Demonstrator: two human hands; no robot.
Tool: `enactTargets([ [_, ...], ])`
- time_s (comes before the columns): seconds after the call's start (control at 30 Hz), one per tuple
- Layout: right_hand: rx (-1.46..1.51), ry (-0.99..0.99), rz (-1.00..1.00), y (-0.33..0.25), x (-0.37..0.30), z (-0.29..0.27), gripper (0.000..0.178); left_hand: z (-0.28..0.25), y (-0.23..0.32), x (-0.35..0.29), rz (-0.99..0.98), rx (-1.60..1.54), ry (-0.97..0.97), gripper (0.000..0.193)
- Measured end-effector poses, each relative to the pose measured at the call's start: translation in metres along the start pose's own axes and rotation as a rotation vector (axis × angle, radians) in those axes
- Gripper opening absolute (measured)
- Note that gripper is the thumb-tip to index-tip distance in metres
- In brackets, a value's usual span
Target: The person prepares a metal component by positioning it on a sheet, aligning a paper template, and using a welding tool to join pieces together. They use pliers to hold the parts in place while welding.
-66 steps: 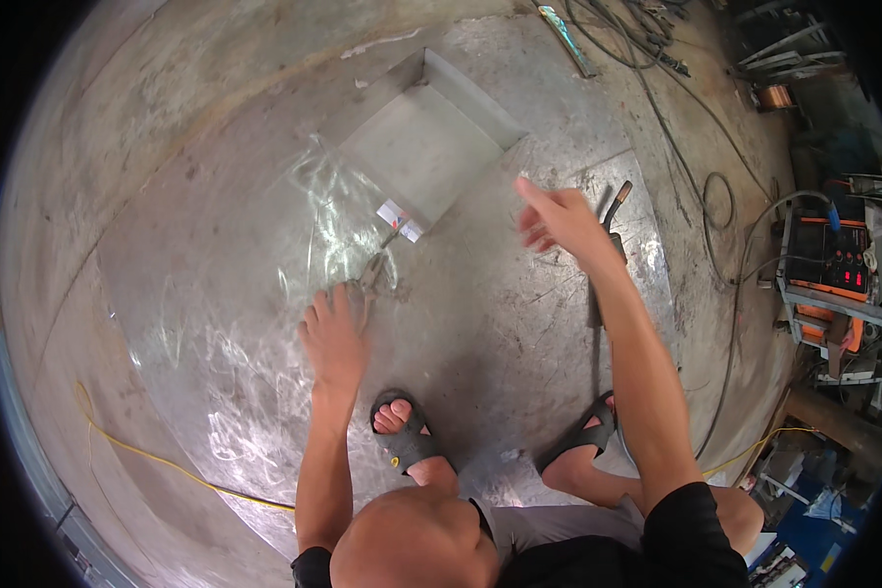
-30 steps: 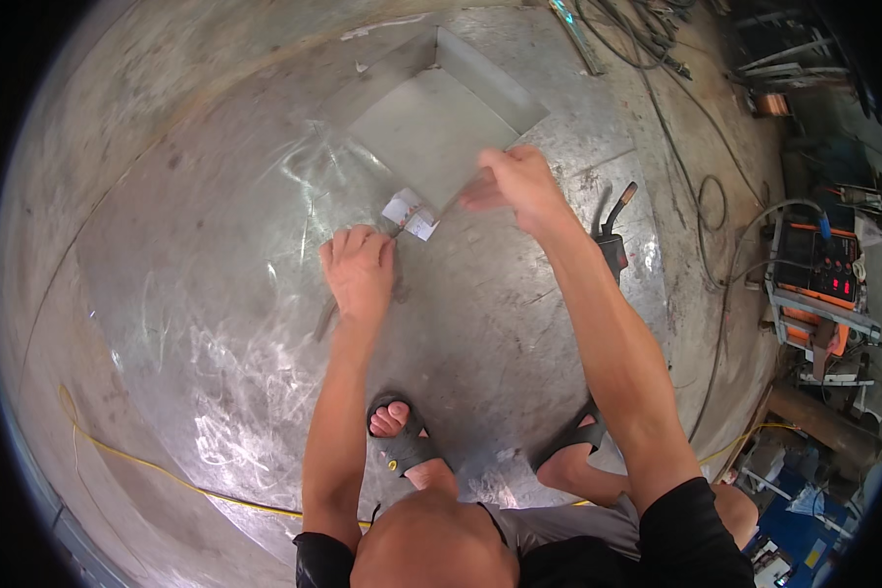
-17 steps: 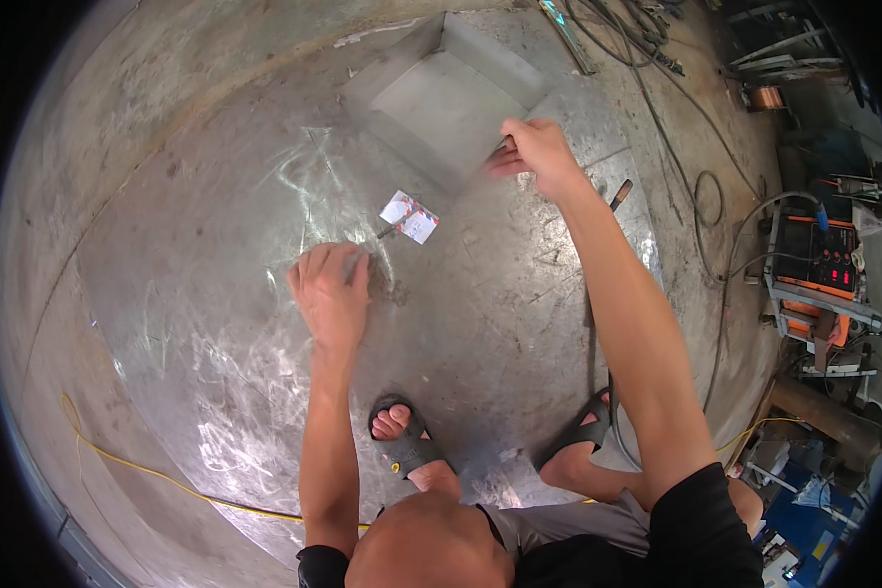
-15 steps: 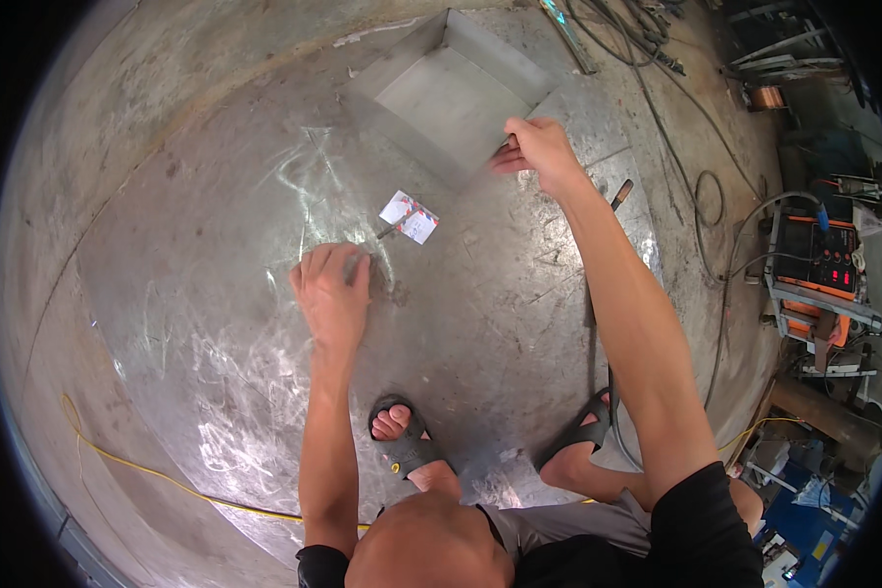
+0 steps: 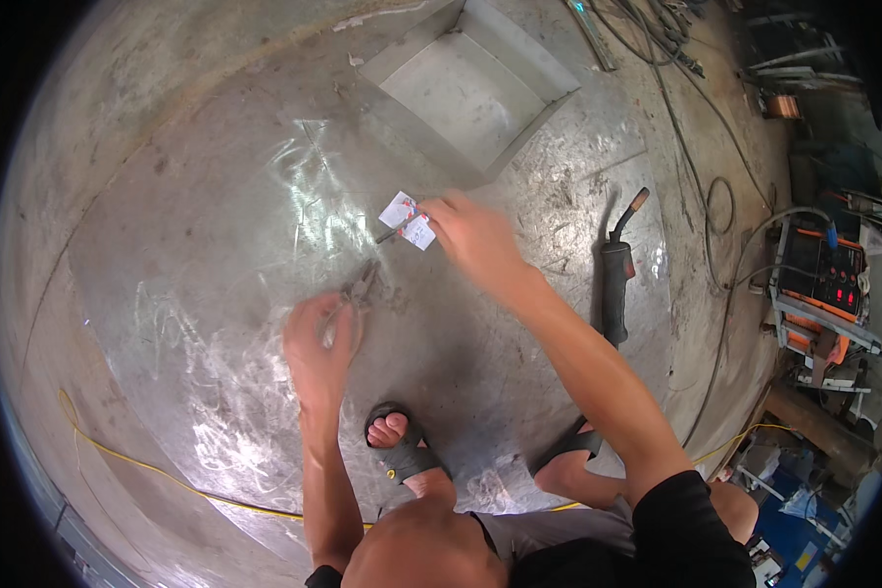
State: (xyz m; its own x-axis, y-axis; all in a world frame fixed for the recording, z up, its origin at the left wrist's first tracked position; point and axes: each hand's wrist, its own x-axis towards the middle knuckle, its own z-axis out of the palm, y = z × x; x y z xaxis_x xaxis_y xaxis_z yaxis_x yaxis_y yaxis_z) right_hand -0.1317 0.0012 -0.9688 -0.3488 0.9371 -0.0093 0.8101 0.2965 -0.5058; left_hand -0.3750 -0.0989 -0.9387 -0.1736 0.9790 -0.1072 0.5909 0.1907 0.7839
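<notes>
My left hand point(image 5: 316, 343), blurred, is closed around the handles of a pair of pliers point(image 5: 365, 282), whose dark jaws point away from me. My right hand point(image 5: 475, 245) reaches over from the right, its fingertips at the upper end of a thin dark pen-like stick point(image 5: 390, 234). That stick lies across a white paper slip point(image 5: 421, 233) with red marks, on the metal sheet point(image 5: 490, 333). Motion smears the right fingers, so their grip does not show. Beyond them stands an open grey sheet-metal box point(image 5: 461, 93), with nothing touching it.
On the right lies a black welding torch point(image 5: 614, 279) with a copper-coloured nozzle. Dark cables point(image 5: 691, 167) run past it towards an orange welding machine point(image 5: 821, 269). A yellow cord point(image 5: 157, 474) crosses behind my sandalled feet point(image 5: 402, 446).
My right hand has left the box edge and come left and nearer, to the paper and stick. The box now rests slightly farther right. The pliers have come into sight in my left hand.
</notes>
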Motion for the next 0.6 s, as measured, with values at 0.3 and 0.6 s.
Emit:
enactTargets([
  [0.3,-0.084,-0.136,0.004,0.003,0.018,0.014,0.013,0.005,-0.001,-0.030,-0.044,-0.053,-0.058,0.018],
  [0.6,-0.083,-0.079,0.025,0.004,0.020,0.015,0.014,0.005,0.004,-0.017,0.007,-0.031,-0.033,0.019],
])
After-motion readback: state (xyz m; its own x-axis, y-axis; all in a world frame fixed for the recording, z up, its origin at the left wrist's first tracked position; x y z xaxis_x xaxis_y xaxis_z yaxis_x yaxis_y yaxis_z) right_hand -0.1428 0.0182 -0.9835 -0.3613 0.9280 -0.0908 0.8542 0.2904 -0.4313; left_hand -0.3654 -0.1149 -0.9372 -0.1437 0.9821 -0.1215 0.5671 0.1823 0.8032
